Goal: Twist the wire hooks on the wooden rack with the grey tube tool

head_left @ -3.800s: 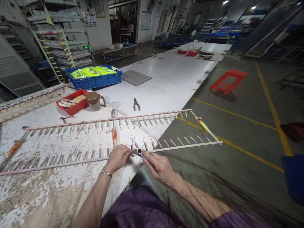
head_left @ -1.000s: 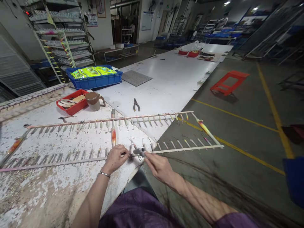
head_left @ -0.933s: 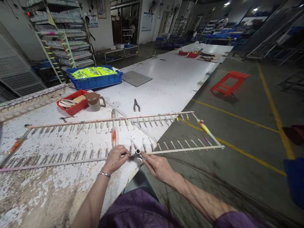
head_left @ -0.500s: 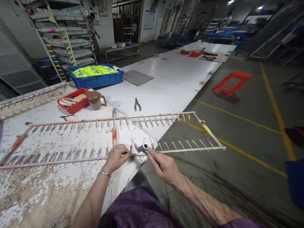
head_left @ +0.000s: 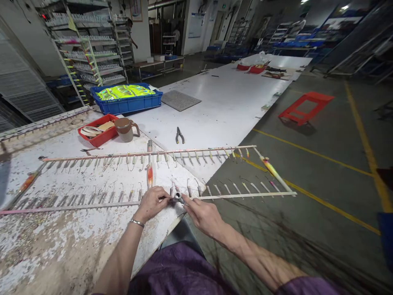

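Note:
A long frame of two wooden rails [head_left: 245, 196] lies before me, with rows of small grey clips and bent wire hooks along both rails. At the near rail, my right hand [head_left: 204, 213] grips a grey metal tool with a round hollow end [head_left: 177, 196], which is down among the clips. Just left of it, the fingers of my left hand [head_left: 154, 203] are pinched together at the rail. What they hold, if anything, is too small to tell. A paint-stained crossbar [head_left: 150, 174] joins the rails beyond my left hand.
Pliers [head_left: 179, 135] lie past the far rail. Behind are a brown-lidded mug [head_left: 124, 133], a red tray [head_left: 97, 142] with tape rolls, a blue crate [head_left: 129, 107] and a grey mat [head_left: 181, 100]. The frame's right end juts over the floor, where a red stool [head_left: 303, 107] stands.
My right hand has moved left and slightly down, bringing the tool's hollow end from above the rail in among the clips beside my left fingers. My left hand has barely moved.

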Tool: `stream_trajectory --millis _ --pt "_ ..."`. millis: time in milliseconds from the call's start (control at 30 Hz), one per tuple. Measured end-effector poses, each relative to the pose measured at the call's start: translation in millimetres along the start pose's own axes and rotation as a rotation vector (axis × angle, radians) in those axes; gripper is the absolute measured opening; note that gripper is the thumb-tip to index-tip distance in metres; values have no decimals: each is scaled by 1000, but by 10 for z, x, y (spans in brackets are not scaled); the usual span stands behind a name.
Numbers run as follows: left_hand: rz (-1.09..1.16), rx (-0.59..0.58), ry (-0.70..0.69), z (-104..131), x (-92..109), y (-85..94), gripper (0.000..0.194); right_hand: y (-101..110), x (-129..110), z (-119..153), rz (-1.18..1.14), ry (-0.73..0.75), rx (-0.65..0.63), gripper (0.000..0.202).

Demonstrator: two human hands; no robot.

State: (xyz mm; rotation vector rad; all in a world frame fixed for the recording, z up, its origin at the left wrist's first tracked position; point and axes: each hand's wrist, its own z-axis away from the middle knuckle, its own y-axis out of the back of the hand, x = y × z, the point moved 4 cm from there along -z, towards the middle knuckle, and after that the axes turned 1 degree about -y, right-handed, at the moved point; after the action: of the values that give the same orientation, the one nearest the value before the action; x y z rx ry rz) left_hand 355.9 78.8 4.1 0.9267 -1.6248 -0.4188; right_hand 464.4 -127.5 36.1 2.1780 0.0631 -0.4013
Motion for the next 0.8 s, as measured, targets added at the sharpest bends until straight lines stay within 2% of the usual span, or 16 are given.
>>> stream_trajectory --millis 67,233,367,400,533,600,700,800 --pt "-2 1 -1 1 -5 -8 17 -14 54 0 50 -28 -47 37" --pt "4 -10 17 5 -24 -15 18 37 57 49 -26 8 121 44" --pt "13 -17 27 10 -30 -6 18 -48 30 30 14 -3 -56 40" --pt "13 -18 24 11 -30 -6 18 -31 35 17 6 -16 -59 40" --pt "9 -6 1 14 -24 -5 18 168 53 -1 -78 -15 130 43" --pt "17 3 4 15 -17 -1 17 202 52 23 -67 -3 114 41" --pt "31 21 23 14 -2 11 16 183 56 83 -37 -6 22 37" --pt "42 36 27 16 15 19 18 201 77 144 -64 -54 75 39"
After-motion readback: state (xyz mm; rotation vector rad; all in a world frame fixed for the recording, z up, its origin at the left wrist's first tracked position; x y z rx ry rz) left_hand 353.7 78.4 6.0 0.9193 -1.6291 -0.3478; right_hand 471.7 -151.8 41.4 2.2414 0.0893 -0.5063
